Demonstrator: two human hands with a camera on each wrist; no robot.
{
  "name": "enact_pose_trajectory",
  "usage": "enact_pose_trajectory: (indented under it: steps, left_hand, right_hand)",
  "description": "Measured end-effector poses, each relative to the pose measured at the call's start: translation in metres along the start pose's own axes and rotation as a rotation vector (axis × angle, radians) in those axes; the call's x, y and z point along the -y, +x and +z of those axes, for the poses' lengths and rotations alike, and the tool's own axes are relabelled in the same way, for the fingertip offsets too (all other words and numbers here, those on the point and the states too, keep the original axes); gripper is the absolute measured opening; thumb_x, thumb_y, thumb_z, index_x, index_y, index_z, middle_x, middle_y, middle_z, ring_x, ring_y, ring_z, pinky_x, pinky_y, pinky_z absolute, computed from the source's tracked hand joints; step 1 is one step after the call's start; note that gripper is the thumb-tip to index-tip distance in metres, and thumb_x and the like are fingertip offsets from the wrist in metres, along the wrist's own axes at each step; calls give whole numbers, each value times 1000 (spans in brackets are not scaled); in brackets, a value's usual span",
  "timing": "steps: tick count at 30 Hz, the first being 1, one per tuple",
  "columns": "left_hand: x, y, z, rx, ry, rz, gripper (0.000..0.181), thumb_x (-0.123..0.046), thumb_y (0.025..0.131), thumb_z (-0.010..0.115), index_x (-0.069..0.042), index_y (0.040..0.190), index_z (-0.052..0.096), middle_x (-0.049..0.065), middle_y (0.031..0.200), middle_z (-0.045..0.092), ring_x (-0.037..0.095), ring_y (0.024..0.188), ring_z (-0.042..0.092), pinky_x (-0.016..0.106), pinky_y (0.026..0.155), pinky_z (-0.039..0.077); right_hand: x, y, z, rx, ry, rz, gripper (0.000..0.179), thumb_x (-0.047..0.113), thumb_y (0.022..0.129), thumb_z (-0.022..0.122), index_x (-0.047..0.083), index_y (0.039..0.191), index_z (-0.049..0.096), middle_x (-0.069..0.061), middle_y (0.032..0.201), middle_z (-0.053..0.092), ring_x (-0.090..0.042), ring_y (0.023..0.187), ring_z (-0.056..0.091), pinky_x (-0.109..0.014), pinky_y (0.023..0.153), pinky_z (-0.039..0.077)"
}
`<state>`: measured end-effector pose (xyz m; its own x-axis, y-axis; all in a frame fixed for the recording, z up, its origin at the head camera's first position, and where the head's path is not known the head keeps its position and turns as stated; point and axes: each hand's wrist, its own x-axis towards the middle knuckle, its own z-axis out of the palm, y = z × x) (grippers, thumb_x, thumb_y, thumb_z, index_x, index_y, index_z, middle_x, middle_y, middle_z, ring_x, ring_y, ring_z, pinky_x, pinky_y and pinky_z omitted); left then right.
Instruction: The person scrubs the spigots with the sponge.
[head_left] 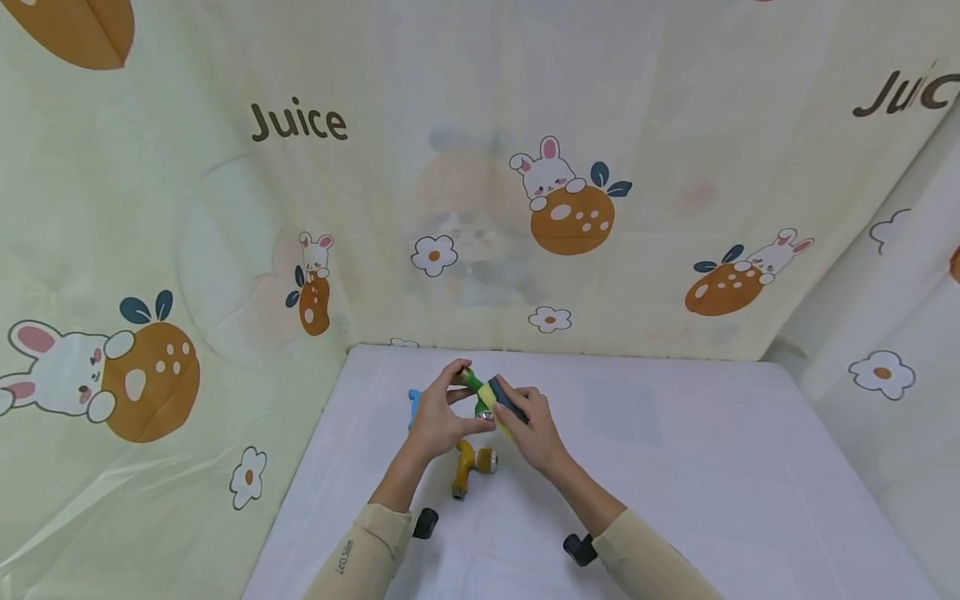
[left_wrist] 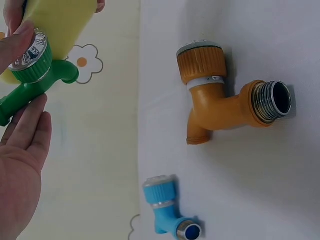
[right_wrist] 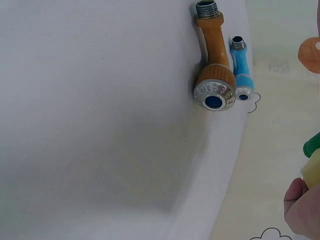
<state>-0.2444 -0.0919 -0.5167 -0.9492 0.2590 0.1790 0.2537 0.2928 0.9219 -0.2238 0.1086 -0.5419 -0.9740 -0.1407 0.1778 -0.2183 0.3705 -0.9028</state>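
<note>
My left hand [head_left: 437, 423] holds a green plastic tap [left_wrist: 37, 82] with a silvery cap, its fingers beneath the body and thumb at the cap. In my right hand [head_left: 536, 432] is a sponge [head_left: 508, 400], yellow with a dark layer on one side, gripped between thumb and fingers. The sponge's yellow side lies against the green tap, both raised over the table. Below the hands an orange-brown tap [head_left: 465, 468] with a threaded metal end lies on the table. A smaller blue tap [head_left: 413, 403] is partly hidden behind my left hand in the head view.
The table [head_left: 675, 467] has a white cloth. A printed curtain [head_left: 480, 100] hangs along the back and sides. Black camera mounts [head_left: 426, 523] stick out at both wrists, below the sleeves' cuffs.
</note>
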Motion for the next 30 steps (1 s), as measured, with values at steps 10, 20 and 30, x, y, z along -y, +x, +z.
enact_pose_trajectory:
  steps: [10,20,30]
  left_hand:
    - [-2,-1,1,11,8,-5,99,-19,70,99,-35,151,44,3,138,56,25,130,65,42,94,62]
    - [-4,0,3,23,-26,8,98,-17,71,98,-38,150,44,4,138,54,25,131,65,39,89,63]
    - [-10,-1,5,76,-64,15,99,-16,72,97,-43,149,43,4,138,54,23,131,64,38,87,63]
  right_hand:
    - [-3,2,0,-6,49,52,53,44,107,56,30,157,46,-16,131,50,-28,115,39,-35,83,39]
    - [-7,5,1,-32,53,60,53,44,107,55,30,158,45,-17,130,51,-28,113,40,-34,82,40]
    - [-15,8,-1,-75,32,89,54,47,107,53,30,157,46,-20,127,51,-28,111,40,-33,80,41]
